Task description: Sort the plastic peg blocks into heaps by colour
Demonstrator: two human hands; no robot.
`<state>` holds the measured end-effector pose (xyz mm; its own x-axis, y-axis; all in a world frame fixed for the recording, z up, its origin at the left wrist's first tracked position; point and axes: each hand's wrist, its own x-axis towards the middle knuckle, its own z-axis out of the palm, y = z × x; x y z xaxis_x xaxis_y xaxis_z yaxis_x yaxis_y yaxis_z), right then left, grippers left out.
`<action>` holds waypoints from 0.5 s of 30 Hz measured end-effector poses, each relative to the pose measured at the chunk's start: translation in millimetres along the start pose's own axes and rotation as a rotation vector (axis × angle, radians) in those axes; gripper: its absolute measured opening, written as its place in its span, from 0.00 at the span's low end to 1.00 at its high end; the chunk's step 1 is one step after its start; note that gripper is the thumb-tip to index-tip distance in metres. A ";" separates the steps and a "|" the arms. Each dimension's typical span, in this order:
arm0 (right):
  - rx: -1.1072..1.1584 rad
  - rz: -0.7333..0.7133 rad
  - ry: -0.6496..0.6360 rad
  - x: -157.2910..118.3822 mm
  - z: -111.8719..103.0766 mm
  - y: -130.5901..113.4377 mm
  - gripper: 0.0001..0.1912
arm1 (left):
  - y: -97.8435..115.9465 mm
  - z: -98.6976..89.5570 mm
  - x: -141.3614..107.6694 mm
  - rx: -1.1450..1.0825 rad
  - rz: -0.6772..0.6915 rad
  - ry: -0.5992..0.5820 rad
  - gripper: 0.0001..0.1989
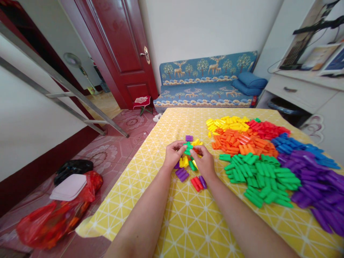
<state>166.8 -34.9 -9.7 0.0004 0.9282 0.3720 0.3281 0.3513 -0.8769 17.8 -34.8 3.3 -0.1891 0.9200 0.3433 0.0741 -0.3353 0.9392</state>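
Both hands meet near the middle of the table around a green plastic piece (188, 147) made of short tubes. My left hand (173, 154) pinches its left side between thumb and fingers. From the right, my right hand (204, 162) grips the same piece, its fingers partly hidden. Just below and between the hands are yellow tube pieces (184, 161) and another green piece (192, 165). Nearer to me lie a purple piece (182, 175) and a red piece (197, 184) with a purple tube against it. Beyond the fingers sits one more purple piece (189, 138).
Colour-sorted heaps cover the table's right side: yellow (227, 124), orange (243, 142), red (268, 129), blue (288, 144), green (262, 175) and purple (319, 179). A patterned bench (199, 82) stands behind the table (185, 218). On the floor at left lies a red plastic bag (53, 222); a metal ladder (80, 104) leans above.
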 end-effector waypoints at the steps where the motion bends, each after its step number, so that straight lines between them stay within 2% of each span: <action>1: -0.016 -0.007 -0.015 -0.6 -0.5 -1.3 0.17 | 0.8 0.6 -1.1 0.035 0.005 -0.039 0.15; 4: -0.035 -0.039 -0.051 -0.9 -0.4 -2.0 0.17 | 2.7 1.8 -3.4 0.130 0.024 -0.103 0.13; 9: 0.004 -0.049 -0.044 1.3 2.9 4.7 0.16 | 5.2 1.5 -3.6 0.185 0.045 -0.097 0.11; 15: -0.009 -0.055 -0.011 0.8 2.9 6.8 0.14 | 7.6 0.2 -1.1 0.301 0.229 -0.049 0.10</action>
<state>166.2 -31.5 -16.3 -0.0285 0.9090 0.4158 0.3359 0.4005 -0.8525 18.8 -38.3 10.1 -0.0883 0.8392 0.5365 0.3948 -0.4650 0.7924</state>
